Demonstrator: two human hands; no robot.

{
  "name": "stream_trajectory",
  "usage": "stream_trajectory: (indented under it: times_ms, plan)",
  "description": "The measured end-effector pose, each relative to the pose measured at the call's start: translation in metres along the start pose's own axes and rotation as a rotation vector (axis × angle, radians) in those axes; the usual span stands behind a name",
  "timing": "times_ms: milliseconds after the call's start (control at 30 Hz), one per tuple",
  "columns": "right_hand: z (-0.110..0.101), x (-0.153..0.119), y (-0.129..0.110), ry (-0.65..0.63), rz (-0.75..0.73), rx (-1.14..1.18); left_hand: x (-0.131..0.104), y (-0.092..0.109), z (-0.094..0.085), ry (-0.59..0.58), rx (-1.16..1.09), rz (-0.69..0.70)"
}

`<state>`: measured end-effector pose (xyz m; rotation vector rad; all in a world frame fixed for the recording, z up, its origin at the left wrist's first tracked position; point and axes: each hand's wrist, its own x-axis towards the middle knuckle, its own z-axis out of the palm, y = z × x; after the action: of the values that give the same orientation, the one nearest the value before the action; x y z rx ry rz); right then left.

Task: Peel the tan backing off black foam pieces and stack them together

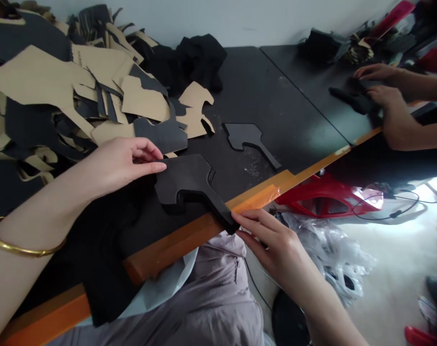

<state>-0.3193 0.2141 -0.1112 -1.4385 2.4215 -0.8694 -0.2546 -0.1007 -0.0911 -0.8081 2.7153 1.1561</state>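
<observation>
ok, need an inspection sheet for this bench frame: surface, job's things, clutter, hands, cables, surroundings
Surface: black table with an orange front edge.
Job's things: black cut piece lying flat, its narrow tab reaching over the edge; a second black cut piece lies apart, further back.
Clutter: pile of tan and black offcuts at the back left; black fabric bundle by the wall.
Hands: left hand pinches the piece's left edge; right hand has fingertips on the tab end.
Cables: thin black cable on the floor, right.
Surroundings: another person's hands on dark material at the far right; red plastic part and clear plastic bags below the table.
</observation>
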Motion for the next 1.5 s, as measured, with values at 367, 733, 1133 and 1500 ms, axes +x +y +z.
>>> stream_trajectory:
  times_ms: [367,733,1133,1500]
  plan:
    - [-0.01,0.001,0.001,-0.046,-0.238,-0.256,0.003,-0.006,0.003,0.024,-0.039,0.053]
    - [0.011,0.048,-0.008,0.079,-0.38,-0.169,0.003,-0.005,0.004,0.03,-0.103,0.117]
    - [0.051,0.091,-0.03,-0.042,-0.583,-0.414,-0.001,-0.002,0.005,0.047,-0.121,0.175]
    - [0.055,0.088,-0.025,-0.111,-0.573,-0.48,-0.014,0.008,0.011,0.198,0.126,0.252]
